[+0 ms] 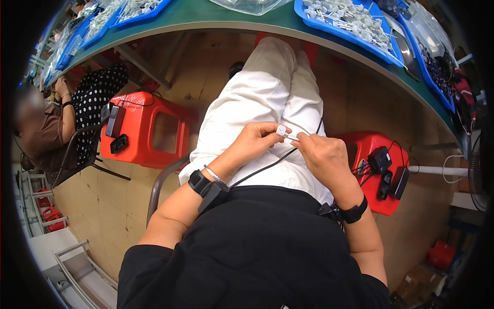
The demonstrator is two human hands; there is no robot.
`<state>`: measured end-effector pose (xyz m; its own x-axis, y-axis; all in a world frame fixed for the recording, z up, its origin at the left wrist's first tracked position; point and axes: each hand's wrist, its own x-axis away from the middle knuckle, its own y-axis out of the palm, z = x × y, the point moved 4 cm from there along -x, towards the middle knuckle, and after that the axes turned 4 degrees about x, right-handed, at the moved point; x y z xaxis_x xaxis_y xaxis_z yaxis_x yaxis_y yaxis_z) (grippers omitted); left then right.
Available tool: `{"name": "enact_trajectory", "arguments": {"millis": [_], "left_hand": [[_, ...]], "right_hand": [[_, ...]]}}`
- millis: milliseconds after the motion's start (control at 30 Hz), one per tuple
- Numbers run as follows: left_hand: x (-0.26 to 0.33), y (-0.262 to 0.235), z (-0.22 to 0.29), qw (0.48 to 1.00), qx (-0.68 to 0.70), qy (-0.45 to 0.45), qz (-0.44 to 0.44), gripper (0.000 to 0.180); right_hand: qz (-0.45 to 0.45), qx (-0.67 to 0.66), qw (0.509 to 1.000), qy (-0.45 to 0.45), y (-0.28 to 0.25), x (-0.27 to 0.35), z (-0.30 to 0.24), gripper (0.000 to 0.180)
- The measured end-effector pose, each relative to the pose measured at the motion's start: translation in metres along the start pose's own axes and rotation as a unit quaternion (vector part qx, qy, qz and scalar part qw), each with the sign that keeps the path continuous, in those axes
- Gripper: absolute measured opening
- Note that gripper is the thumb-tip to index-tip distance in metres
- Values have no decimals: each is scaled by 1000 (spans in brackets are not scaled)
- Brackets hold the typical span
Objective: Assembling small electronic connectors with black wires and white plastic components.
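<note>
Above my lap, a small whitish plastic piece (281, 130) with a thin metal stem is held between both hands. My left hand (253, 141) pinches the plastic end between thumb and fingertips. From the other side, my right hand (323, 154) is closed with thumb and forefinger at the end of the stem; whether it grips a second thin part there is too small to tell. A black cable (265, 168) runs across my white trousers (257, 87) under the hands. Black bands circle both wrists.
Ahead is a green table edge (206, 27). A blue tray (355, 26) of similar white pieces and another blue tray (432, 67) of dark parts stand on it. Red stools (149, 129) flank me, carrying black devices. A person (49, 116) sits at left; a fan (478, 172) stands right.
</note>
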<state>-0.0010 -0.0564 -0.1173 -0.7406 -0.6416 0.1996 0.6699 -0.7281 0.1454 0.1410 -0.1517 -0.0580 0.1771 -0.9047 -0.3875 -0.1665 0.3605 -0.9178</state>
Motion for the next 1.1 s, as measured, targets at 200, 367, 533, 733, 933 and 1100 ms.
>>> {"name": "enact_trajectory", "arguments": {"millis": [200, 367, 533, 733, 933, 1100], "left_hand": [[1, 0, 3, 1000, 18, 16, -8, 25], [-1, 0, 1, 1000, 5, 27, -10, 25], [0, 0, -1, 1000, -14, 23, -3, 24], [1, 0, -5, 999, -30, 30, 6, 23], [0, 0, -3, 1000, 9, 16, 2, 23], [0, -2, 5, 1000, 16, 1, 1, 26]], "right_hand": [[25, -39, 999, 3, -1, 1, -1, 19], [27, -42, 999, 7, 1, 1, -2, 19], [-5, -4, 1000, 5, 1, 1, -4, 18], [-9, 37, 999, -15, 3, 4, -7, 18], [50, -66, 997, 8, 0, 1, -2, 19], [82, -169, 978, 88, -1, 0, 14, 20]]}}
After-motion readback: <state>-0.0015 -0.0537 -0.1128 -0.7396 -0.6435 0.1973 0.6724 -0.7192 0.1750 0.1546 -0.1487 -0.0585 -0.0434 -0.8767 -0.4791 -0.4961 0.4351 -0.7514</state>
